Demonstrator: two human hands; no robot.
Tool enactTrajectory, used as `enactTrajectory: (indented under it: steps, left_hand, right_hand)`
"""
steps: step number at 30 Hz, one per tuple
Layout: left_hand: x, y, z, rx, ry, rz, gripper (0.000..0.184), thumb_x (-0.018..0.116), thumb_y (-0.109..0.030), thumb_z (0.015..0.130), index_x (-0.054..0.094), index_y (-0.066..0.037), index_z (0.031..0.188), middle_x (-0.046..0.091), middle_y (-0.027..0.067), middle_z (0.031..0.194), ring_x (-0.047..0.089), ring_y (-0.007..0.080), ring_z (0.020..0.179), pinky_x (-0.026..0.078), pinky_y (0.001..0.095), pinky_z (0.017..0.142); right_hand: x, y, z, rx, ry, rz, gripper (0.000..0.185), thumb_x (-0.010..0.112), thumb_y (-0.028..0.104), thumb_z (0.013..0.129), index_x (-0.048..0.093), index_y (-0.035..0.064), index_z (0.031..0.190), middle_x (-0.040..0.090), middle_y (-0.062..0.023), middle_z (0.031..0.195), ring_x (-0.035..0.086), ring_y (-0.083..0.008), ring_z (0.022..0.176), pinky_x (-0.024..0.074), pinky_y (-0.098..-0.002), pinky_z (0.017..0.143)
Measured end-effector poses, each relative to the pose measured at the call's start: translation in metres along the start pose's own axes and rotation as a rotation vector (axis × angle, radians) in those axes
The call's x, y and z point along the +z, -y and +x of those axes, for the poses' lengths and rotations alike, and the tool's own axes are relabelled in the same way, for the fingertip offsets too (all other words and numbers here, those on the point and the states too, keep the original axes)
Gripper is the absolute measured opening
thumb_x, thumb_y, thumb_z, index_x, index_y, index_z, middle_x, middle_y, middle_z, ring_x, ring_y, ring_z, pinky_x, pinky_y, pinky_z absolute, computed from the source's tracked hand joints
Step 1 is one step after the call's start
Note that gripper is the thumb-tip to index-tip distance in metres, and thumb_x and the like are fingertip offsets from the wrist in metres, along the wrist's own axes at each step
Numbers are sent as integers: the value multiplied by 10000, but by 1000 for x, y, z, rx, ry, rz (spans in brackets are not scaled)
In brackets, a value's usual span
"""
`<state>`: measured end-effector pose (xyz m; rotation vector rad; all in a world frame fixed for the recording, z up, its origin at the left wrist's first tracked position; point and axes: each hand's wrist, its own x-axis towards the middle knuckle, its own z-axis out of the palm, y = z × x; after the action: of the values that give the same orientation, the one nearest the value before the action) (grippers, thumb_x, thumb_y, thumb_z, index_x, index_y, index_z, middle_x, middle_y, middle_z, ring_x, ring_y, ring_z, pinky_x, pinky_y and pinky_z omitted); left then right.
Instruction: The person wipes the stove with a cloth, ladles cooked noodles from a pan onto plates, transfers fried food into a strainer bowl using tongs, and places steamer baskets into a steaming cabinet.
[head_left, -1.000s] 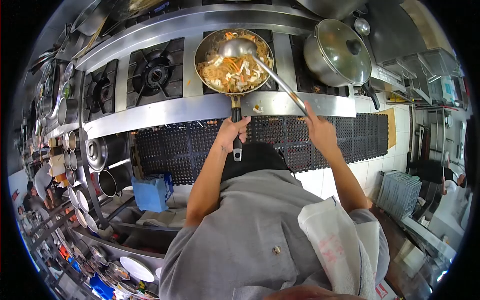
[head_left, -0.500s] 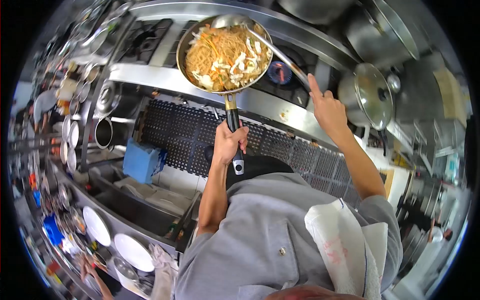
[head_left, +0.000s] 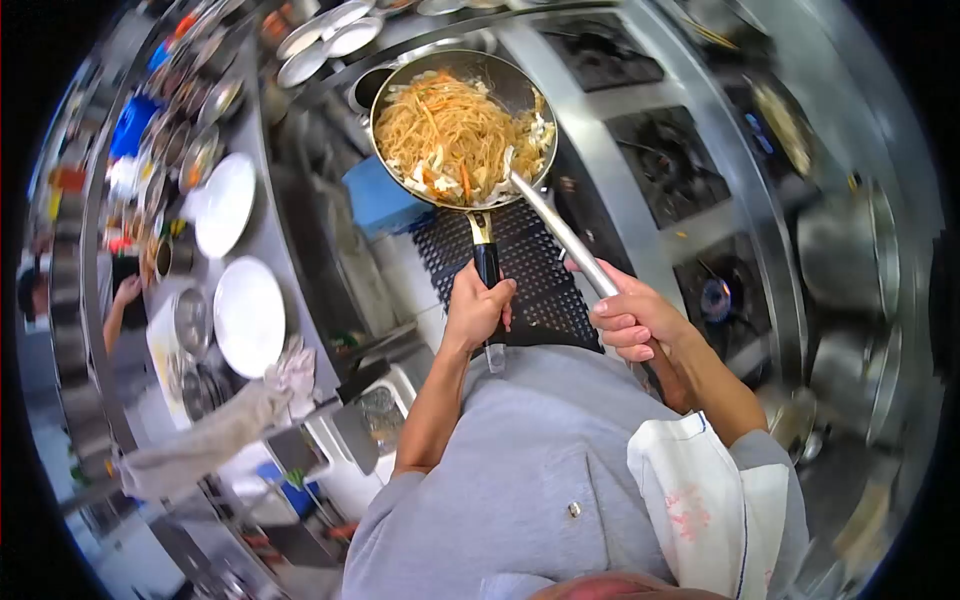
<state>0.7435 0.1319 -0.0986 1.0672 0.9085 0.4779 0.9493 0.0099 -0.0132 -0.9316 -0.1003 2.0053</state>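
My left hand [head_left: 478, 308] is wrapped round the black handle of a frying pan [head_left: 392, 90]. Noodles [head_left: 450, 125] with pale and orange shreds fill much of the pan, heaped toward its left and middle. In my right hand [head_left: 637, 315] is the long metal handle of a ladle [head_left: 560, 228]. Its lower end reaches over the pan's right rim into the food, where the bowl is hidden. The pan is held off the stove, above the floor between stove and counter.
On the right, the stove [head_left: 640, 190] has a lit burner [head_left: 716, 298] and large pots [head_left: 845, 250] behind. White plates [head_left: 250, 315] lie on the counter [head_left: 290, 270] at left, and a blue box [head_left: 385, 200] stands below the pan. Another person's hand [head_left: 128, 290] shows far left.
My body and view have turned left, carrying the pan from above the stove toward the counter. The ladle's bowl has gone from the pan's far rim into the noodles; my right fingers have closed round its handle.
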Motion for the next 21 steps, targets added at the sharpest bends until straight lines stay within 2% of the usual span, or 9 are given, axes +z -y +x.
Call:
enactTrajectory:
  steps: [1, 3, 8, 14, 21]
  left_hand:
    - [-15, 0, -1, 4, -42, -11, 170, 611, -33, 821, 441, -45, 833, 497, 39, 570, 490, 132, 406, 420, 284, 360]
    - [-36, 5, -6, 8, -141, -67, 172, 616, -38, 816, 445, -46, 831, 497, 36, 570, 488, 128, 407, 422, 282, 362]
    - [-72, -6, -14, 49, -330, -204, 161, 608, -33, 815, 448, -42, 828, 482, 30, 560, 469, 118, 403, 416, 274, 362]
    - [-70, -14, -3, 143, -506, -355, 162, 604, -16, 835, 444, -41, 837, 503, 35, 616, 481, 109, 404, 416, 271, 353]
    - [-33, -34, 29, 241, -744, -502, 182, 627, -49, 832, 445, -46, 833, 451, 19, 550, 460, 109, 395, 399, 261, 352]
  right_hand:
    - [4, 9, 17, 50, 21, -25, 622, 454, 5, 912, 254, 217, 1462, 342, 30, 616, 308, -24, 368, 309, -220, 265]
    - [1, 23, 45, 184, 204, 178, 625, 446, 1, 912, 255, 217, 1466, 336, 26, 612, 317, -24, 369, 310, -216, 259]
    - [39, 76, 88, 395, 283, 214, 616, 371, -35, 917, 243, 185, 1478, 335, 18, 609, 337, -23, 372, 337, -227, 240]
    - [76, 157, 126, 528, 288, 18, 604, 379, -41, 896, 254, 121, 1465, 340, 22, 590, 349, -24, 356, 356, -232, 222]
    - [119, 252, 154, 624, 324, -357, 607, 410, -28, 866, 277, 87, 1447, 340, 17, 531, 365, -57, 317, 397, -257, 229]
